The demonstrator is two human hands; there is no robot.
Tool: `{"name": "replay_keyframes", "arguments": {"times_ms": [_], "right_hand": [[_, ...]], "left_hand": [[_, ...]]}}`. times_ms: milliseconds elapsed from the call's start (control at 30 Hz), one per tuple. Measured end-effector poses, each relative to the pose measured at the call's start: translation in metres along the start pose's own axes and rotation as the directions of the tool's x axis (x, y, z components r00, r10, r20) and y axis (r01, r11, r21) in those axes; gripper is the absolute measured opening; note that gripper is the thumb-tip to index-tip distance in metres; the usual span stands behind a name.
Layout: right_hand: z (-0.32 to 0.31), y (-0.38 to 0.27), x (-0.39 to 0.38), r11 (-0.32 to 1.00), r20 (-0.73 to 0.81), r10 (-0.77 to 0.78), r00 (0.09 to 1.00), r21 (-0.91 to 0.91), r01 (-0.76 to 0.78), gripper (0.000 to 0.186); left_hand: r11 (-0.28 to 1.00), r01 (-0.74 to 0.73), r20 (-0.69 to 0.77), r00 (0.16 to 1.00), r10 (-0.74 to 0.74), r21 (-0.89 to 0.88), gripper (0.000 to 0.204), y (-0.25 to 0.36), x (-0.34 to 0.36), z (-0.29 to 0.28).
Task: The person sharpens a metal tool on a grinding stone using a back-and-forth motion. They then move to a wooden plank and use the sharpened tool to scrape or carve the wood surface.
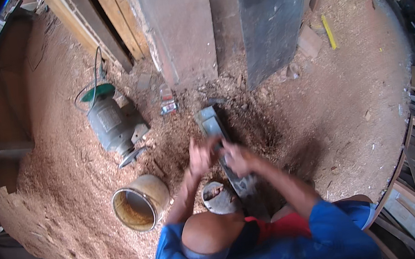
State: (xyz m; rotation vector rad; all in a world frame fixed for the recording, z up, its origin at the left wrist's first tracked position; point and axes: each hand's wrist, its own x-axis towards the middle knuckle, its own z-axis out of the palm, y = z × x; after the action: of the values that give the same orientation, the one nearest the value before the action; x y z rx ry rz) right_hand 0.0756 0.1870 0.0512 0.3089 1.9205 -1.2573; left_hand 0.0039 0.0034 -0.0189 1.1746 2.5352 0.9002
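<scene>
My left hand (201, 156) and my right hand (237, 158) meet over a long grey block (240, 187), whose top end carries pale grey pieces (210, 125). Both hands are blurred by motion, so I cannot make out whether their fingers grip anything. Below them, beside the block, is a round grey container (218, 200) with small bits in it. A stained cylindrical bucket (161, 193) lies to the left of my left arm. Farther up on that side is a grey electric motor (107, 123) with a green disc and a cable.
Wood shavings (65, 186) cover the floor. Wooden planks (125, 16), a pale panel (178, 30) and a dark sheet (273, 30) stand at the back. A yellow strip (328, 31) lies at upper right, small packets (168, 103) near the panel. Timber pieces (412, 193) line the right edge.
</scene>
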Motion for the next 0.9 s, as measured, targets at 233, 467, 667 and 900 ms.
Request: {"name": "replay_keyframes", "arguments": {"times_ms": [233, 467, 667, 900], "right_hand": [[0.054, 0.027, -0.017, 0.975, -0.337, -0.200, 0.920, -0.162, 0.152, 0.084], [-0.063, -0.050, -0.007, 0.947, -0.369, -0.293, 0.882, -0.238, 0.216, 0.067], [-0.013, 0.020, -0.022, 0.886, -0.614, -0.331, 0.717, 0.060, 0.460, 0.026], [0.006, 0.024, -0.005, 0.927, -0.573, -0.366, 0.733, -0.298, 0.230, 0.058]], "left_hand": [[0.989, -0.143, -0.094, 0.985, 0.146, 0.043, 0.050, 0.009, -0.017, 0.013], [0.990, -0.083, -0.365, 0.923, 0.120, 0.115, 0.050, 0.020, 0.086, -0.099], [0.556, 0.177, -0.191, 0.819, -0.541, -0.812, 0.028, 0.025, 0.004, -0.031], [0.980, 0.185, -0.342, 0.918, -0.201, -0.080, 0.061, 0.022, 0.001, -0.045]]}}
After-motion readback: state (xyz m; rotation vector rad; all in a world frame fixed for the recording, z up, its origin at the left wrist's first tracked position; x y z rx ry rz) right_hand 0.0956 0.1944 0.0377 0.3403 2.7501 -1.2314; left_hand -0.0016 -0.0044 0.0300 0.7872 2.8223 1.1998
